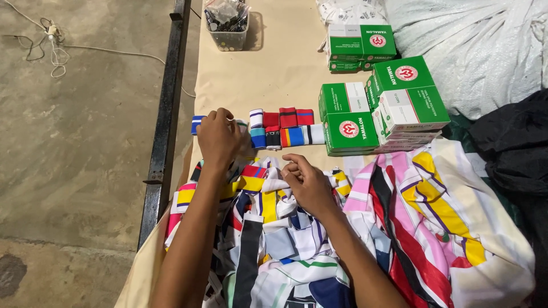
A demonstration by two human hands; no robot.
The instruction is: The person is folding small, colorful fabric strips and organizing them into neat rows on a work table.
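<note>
Hands sit on the beige paper-covered worktop (274, 68): our left hand (218, 137) has its fingers curled down onto a folded blue-and-white striped fabric band (197, 123) at the left end of a row of folded striped bands (285, 128). Our right hand (308, 183) pinches, fingers closed, into the heap of multicoloured striped fabric strips (274, 245) nearest us. Green-and-white cardboard boxes (379, 108) stack right of the row, clear plastic tub (228, 25) well behind.
</note>
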